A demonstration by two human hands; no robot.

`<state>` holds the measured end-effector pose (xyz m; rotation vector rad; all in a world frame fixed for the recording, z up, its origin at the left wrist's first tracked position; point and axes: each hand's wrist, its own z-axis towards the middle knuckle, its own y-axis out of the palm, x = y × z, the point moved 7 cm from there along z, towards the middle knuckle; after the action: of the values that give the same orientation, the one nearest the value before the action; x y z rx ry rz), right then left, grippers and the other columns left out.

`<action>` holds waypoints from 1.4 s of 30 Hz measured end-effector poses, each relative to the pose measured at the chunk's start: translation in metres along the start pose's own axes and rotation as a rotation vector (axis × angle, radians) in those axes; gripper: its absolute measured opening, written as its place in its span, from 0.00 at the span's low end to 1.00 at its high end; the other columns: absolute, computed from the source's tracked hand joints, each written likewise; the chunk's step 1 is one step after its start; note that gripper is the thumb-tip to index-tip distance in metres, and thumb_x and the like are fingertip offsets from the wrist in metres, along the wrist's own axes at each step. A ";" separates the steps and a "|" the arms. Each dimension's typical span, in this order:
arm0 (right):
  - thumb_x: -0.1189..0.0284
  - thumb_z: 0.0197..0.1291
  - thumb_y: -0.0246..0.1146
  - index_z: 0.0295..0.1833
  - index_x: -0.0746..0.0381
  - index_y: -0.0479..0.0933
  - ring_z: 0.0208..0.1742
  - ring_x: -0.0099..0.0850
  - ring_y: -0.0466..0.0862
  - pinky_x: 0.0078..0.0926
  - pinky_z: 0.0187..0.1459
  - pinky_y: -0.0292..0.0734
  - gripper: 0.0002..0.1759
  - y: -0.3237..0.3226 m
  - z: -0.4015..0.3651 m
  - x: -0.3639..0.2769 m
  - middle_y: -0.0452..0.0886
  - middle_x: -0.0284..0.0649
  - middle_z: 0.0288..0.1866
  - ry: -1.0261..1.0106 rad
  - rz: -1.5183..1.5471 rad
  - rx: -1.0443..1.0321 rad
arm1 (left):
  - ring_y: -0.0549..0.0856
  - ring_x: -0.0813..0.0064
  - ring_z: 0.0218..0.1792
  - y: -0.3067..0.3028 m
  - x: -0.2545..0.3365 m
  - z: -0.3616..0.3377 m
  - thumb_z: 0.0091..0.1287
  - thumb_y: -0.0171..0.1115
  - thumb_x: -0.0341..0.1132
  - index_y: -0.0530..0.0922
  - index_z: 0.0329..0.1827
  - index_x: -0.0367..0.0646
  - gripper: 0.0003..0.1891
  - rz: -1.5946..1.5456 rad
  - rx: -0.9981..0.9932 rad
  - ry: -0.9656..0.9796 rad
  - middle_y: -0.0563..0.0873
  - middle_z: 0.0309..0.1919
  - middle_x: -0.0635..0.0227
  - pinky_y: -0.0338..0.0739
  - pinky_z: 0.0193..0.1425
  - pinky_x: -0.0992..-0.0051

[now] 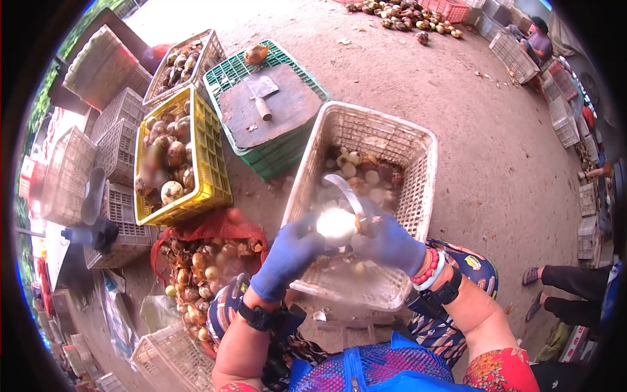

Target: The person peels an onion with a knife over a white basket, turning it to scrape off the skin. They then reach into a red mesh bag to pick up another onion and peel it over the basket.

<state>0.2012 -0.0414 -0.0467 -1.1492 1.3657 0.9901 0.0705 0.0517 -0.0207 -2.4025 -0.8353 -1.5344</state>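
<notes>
Above a white plastic crate (428, 189), my two gloved hands meet around a pale, brightly lit round bulb (336, 223). My left hand (294, 251) is closed on the bulb from the left side. My right hand (388, 238) is closed on a curved knife (346, 191), whose blade points up and left behind the bulb; the handle is mostly hidden by the glove. Peeled whitish bulbs (372, 178) and darker peelings lie in the bottom of the crate, partly blurred.
Left of the crate, a green crate (261, 160) bears a board with a cleaver (262, 108). Beyond are a yellow crate (219, 176) of brown bulbs and a red net sack (196, 264). A person (539, 42) sits far right; another's legs (571, 284) show at right.
</notes>
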 end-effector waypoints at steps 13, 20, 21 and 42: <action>0.57 0.53 0.71 0.74 0.66 0.67 0.44 0.20 0.82 0.16 0.40 0.78 0.45 -0.005 0.005 -0.009 0.83 0.38 0.55 0.190 0.524 -0.173 | 0.83 0.82 0.37 -0.007 0.007 -0.004 0.66 0.60 0.31 0.76 0.64 0.32 0.23 -0.149 -0.061 0.103 0.86 0.43 0.65 0.79 0.43 0.80; 0.60 0.49 0.73 0.76 0.62 0.62 0.51 0.27 0.82 0.21 0.47 0.81 0.48 0.007 0.003 0.007 0.79 0.41 0.60 0.258 0.710 -0.205 | 0.83 0.80 0.31 -0.013 -0.009 0.008 0.64 0.58 0.28 0.75 0.60 0.33 0.21 -0.271 0.056 0.176 0.85 0.36 0.66 0.78 0.33 0.80; 0.61 0.49 0.73 0.76 0.62 0.61 0.54 0.29 0.82 0.25 0.50 0.82 0.49 0.011 0.004 0.002 0.78 0.43 0.62 0.247 0.760 -0.207 | 0.83 0.80 0.30 -0.015 -0.005 0.006 0.64 0.59 0.28 0.76 0.60 0.33 0.20 -0.291 0.037 0.159 0.85 0.36 0.67 0.78 0.32 0.80; 0.73 0.56 0.67 0.78 0.66 0.58 0.59 0.39 0.78 0.35 0.60 0.77 0.44 0.009 -0.008 0.010 0.75 0.49 0.65 0.336 0.562 -0.023 | 0.83 0.61 0.47 -0.010 0.047 -0.028 0.57 0.73 0.34 0.79 0.50 0.40 0.19 0.442 0.325 0.903 0.82 0.47 0.57 0.79 0.54 0.67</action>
<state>0.1908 -0.0490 -0.0560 -0.9939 2.0208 1.2405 0.0579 0.0651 0.0320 -1.2985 -0.2878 -1.8238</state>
